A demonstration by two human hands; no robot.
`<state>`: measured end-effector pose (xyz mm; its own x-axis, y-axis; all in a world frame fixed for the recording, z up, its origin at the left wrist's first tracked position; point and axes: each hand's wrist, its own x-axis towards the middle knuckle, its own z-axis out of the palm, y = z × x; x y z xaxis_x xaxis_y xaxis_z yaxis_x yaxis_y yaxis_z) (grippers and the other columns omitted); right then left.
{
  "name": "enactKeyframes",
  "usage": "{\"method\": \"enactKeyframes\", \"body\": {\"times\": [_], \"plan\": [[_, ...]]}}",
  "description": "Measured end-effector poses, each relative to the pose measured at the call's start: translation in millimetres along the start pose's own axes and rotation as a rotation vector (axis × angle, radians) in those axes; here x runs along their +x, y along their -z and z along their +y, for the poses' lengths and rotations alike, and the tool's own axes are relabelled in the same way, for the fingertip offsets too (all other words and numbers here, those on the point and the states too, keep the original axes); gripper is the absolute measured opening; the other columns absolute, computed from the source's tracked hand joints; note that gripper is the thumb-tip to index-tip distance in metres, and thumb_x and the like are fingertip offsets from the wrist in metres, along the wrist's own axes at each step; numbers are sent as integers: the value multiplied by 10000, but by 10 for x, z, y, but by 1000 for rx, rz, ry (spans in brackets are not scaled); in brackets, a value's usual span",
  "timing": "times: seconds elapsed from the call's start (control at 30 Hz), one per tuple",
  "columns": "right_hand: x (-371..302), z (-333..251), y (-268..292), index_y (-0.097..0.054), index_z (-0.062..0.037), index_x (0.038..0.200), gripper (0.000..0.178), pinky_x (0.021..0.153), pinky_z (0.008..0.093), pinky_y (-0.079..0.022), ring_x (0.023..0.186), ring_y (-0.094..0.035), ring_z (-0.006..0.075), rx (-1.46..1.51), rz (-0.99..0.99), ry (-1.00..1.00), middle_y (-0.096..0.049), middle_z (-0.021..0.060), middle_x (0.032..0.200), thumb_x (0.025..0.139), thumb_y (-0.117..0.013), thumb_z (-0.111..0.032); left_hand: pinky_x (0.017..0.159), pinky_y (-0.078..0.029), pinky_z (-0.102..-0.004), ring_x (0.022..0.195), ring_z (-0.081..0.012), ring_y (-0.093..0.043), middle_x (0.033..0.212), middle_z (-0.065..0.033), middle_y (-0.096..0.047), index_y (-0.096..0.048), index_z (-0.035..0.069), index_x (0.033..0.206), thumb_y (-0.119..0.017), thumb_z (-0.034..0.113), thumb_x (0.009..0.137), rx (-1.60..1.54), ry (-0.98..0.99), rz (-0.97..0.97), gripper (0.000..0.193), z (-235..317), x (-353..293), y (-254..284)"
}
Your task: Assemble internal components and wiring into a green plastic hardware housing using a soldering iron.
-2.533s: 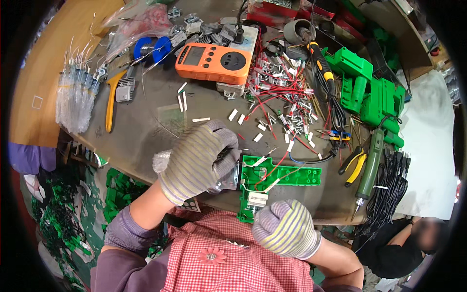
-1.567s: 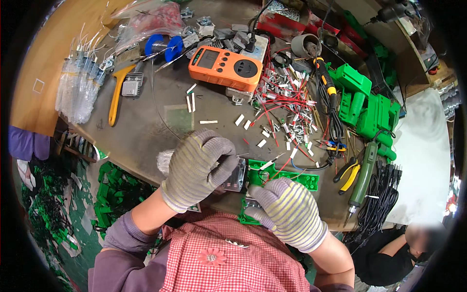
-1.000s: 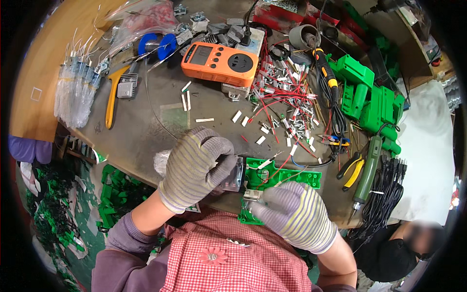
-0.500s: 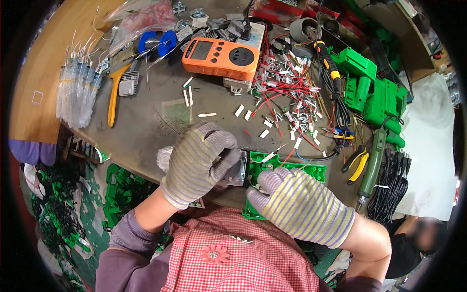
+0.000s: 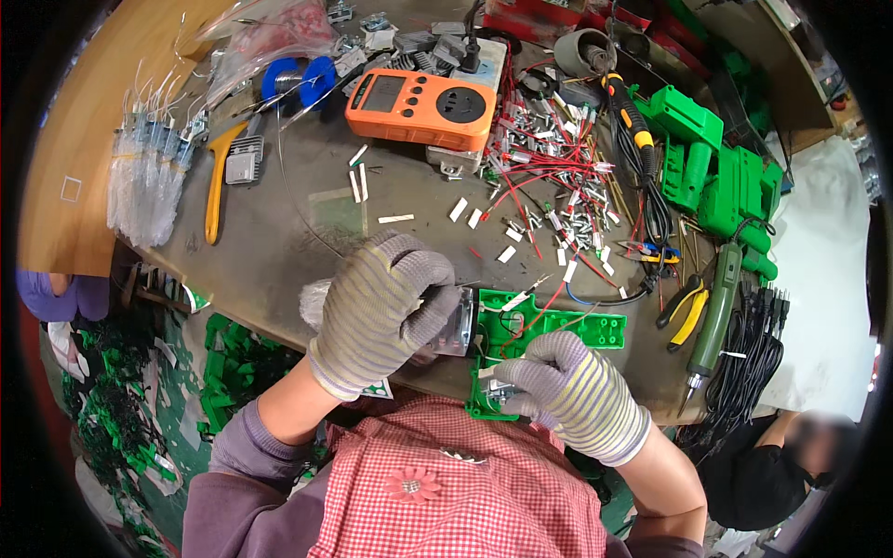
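Observation:
Both my hands wear striped knit gloves. My left hand (image 5: 386,307) curls over a clear plastic-wrapped tube (image 5: 458,325), whose ends show at both sides of the palm. The tube's right end meets an open green plastic housing half (image 5: 595,329) at the bench's near edge. Inside the housing lie thin red and dark wires and a white-sleeved wire end (image 5: 514,301). My right hand (image 5: 567,395) is at the housing's near part, thumb and fingers closed around a small silvery part (image 5: 499,391), which they partly hide.
Beyond my hands stands an orange meter (image 5: 423,109), with a pile of red wires and small components (image 5: 567,177) beside it. To the right lie yellow-handled pliers (image 5: 686,312), a green electric screwdriver (image 5: 718,307), black cords (image 5: 749,358) and green housings (image 5: 735,191). A yellow-handled brush (image 5: 217,186) lies left.
My right hand has moved nearer to me, from the housing's middle to its near part, uncovering red wires and a silvery part. My left hand has stayed nearly still.

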<state>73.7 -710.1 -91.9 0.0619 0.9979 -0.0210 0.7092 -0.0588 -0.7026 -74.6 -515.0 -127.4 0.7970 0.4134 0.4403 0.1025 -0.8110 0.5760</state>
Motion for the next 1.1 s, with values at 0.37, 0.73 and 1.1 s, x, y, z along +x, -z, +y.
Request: {"method": "enactKeyframes", "body": {"times": [0.37,0.73,1.1], "plan": [[42,-41,32,-658,-91,1145,540,712,410,-514,856,-601,302,-62,213,189,-590,106,972,648,-838,-202,724,-473,-441,806,-334,-586,821,-106,-612,-622,81,875,-733,176,783,12,5,31,172,10,18,-26],[-28,105,13,-620,-65,1215,606,828,423,-521,972,-621,338,51,283,197,-614,145,1123,684,-833,-265,725,-473,-448,791,-342,-594,797,-112,-615,-625,79,851,-732,177,777,16,24,38,163,62,24,-22],[-32,-35,-13,-682,-86,1024,405,768,407,-533,858,-629,286,-134,284,204,-654,87,1006,681,-813,-256,706,-463,-452,767,-336,-586,789,-107,-617,-620,85,836,-726,164,779,47,-2,15,144,74,60,-13]]}}
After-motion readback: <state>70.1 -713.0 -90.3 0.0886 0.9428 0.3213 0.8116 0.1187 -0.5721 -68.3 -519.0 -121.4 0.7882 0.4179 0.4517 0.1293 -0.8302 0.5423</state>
